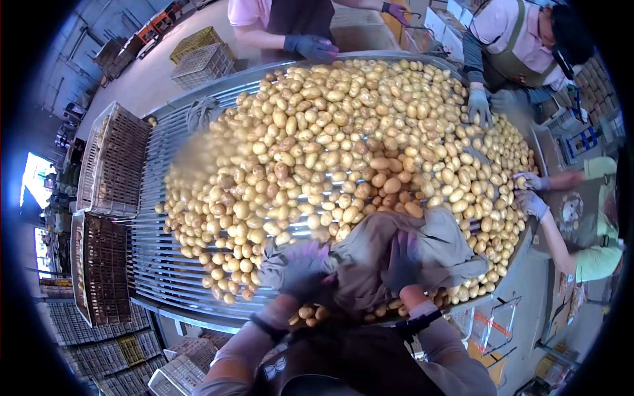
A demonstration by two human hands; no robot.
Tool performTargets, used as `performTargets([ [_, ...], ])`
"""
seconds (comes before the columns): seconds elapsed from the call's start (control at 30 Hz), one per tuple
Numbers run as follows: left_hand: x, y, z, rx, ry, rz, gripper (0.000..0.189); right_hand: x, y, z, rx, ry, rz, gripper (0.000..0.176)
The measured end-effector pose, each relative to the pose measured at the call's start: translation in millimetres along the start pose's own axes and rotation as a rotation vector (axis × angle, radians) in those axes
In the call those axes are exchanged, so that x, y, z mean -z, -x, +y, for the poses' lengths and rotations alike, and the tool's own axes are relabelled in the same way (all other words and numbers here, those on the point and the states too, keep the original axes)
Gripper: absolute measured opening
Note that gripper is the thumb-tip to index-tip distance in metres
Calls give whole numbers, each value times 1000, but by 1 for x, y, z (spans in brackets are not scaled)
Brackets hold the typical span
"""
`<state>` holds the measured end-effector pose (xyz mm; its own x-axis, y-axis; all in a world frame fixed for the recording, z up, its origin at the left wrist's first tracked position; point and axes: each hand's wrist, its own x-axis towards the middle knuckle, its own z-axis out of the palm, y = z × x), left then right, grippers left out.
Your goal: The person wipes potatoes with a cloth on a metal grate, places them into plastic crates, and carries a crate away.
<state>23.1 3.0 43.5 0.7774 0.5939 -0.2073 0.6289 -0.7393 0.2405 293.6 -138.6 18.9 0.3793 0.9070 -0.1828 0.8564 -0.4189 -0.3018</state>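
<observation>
A grey cloth (360, 270) lies bunched over the potatoes (317, 119) at the near side of a slatted metal sorting table (155, 244). My left hand (305, 269), in a dark glove, rests on the cloth's left part with its fingers stretched out; motion blurs it somewhat. On the cloth's middle, my right hand (401, 263), gloved too, presses with its fingers extended forward. Some potatoes show under and in front of the cloth, close to my wrists. What lies beneath the cloth is hidden.
Two plastic crates (119, 158) stand along the table's left end. A co-worker's gloved hand (312, 47) is at the far edge, another's (479, 105) at the far right, and a third person's hands (530, 195) at the right edge. A second grey cloth (201, 113) lies far left.
</observation>
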Motion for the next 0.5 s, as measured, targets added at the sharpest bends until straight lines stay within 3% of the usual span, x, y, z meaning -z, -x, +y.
performTargets([
  [0.13,-3,-93,-9,137,-97,238,80,-10,-77,16,13,-81,99,84],
  [0.2,-3,-132,-9,175,-91,275,80,-10,-106,24,-43,221,27,81],
  [0.27,0,-151,-6,230,62,389,79,-1,-111,18,-95,127,91,81],
  [0.3,0,-147,-4,235,69,409,79,4,-117,15,-140,18,149,80],
  [0.33,-5,-134,-5,177,20,336,76,-16,-114,19,-103,141,206,80],
  [0.37,-10,-117,-6,118,-33,256,73,-16,-96,10,-81,196,87,77],
  [0.4,-16,-90,-11,-4,-17,303,70,-18,-76,1,-59,248,-33,73],
  [0.43,-17,-57,-16,-125,-3,343,67,-26,-51,1,90,186,28,67],
  [0.5,-10,1,-22,-111,118,262,62,-37,-2,0,291,97,59,51],
])
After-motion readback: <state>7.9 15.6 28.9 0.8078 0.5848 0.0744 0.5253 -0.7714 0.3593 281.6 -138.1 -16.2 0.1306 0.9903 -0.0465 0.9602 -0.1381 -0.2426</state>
